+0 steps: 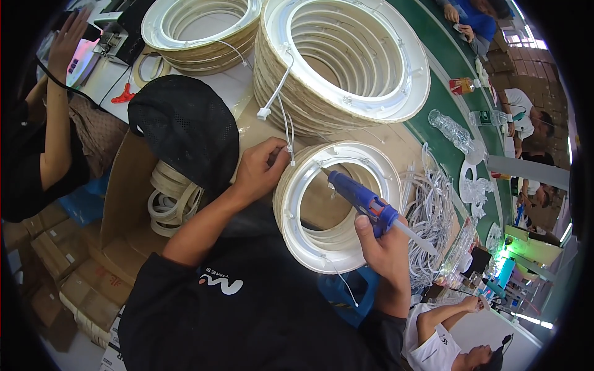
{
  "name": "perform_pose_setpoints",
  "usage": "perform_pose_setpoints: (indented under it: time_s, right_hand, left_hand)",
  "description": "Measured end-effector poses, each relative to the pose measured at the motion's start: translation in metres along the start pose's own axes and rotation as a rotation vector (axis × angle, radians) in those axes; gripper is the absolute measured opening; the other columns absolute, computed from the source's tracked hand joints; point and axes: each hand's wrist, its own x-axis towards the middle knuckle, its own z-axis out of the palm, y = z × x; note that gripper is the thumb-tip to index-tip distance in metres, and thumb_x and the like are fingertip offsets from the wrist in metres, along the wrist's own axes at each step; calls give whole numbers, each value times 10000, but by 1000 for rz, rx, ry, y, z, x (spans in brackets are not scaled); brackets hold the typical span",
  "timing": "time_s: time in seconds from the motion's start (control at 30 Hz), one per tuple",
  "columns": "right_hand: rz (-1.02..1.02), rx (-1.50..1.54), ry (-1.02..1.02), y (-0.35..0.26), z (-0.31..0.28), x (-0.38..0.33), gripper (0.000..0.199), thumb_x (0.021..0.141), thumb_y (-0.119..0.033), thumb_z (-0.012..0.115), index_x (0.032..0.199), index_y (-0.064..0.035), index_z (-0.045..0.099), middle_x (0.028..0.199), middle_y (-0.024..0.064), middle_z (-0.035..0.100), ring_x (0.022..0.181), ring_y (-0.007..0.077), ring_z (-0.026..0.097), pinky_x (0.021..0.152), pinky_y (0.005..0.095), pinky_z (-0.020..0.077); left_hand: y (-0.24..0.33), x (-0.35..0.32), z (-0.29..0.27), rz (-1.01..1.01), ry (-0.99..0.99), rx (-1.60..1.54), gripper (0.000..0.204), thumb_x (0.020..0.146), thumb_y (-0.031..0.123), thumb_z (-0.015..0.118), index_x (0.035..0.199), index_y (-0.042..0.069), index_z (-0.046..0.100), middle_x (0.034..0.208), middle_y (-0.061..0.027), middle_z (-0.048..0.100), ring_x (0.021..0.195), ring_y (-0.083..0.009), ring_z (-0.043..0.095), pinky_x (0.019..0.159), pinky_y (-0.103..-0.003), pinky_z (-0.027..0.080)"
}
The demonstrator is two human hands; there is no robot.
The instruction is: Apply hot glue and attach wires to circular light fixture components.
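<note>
My right hand (385, 247) is wrapped round a blue glue gun (365, 196), a translucent glue stick jutting from its back. The gun's nozzle points at the upper left of a white ring-shaped lamp frame (339, 263), whose inner face carries a clear strip and small clips. At that frame's left edge, my left hand (263, 167) is closed, its fingertips pinching at a thin white wire (291, 139) with a small connector; the exact grip is partly hidden. Another short lead (343, 284) hangs from the ring's near edge.
Stacks of similar rings (346, 114) stand beyond, with a second stack (207, 52) further left. A black cap (185, 117) lies by a cardboard box (120, 210). Bundled clear tubing (430, 216) lies right, beside a green conveyor (445, 114). Co-workers sit left and right.
</note>
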Motion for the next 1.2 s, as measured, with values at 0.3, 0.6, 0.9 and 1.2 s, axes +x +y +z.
perform_pose_setpoints:
  time_s: [0.3,0.6,0.9,1.2]
  right_hand:
    - [-93,171,-92,-4,-15,-16,299,864,-267,728,924,14,644,747,143,592,664,317,592,626,367,475]
    - [-241,-47,-320,-10,-9,-16,306,847,-291,767,863,-18,630,739,136,603,662,341,606,613,410,488]
    - [-237,-43,-337,-9,-7,-17,320,856,-296,757,814,-24,593,694,134,559,630,344,570,589,420,456]
    - [-213,-12,-341,-1,-8,-20,329,840,-300,767,810,-26,588,704,135,556,637,343,568,590,420,453]
  left_hand:
    - [-4,1,5,58,64,-42,178,979,160,663,921,-8,671,603,-1,556,552,-37,456,493,-253,383]
    - [1,0,-1,-37,-13,4,131,965,105,647,989,-23,658,724,-83,675,613,-98,625,569,-259,498]
    - [-3,-1,0,-46,-4,-19,141,963,115,654,992,-22,664,724,-82,675,611,-98,623,570,-260,498]
    - [1,-1,0,17,20,22,143,962,121,658,971,-22,664,697,-67,657,596,-79,589,554,-260,483]
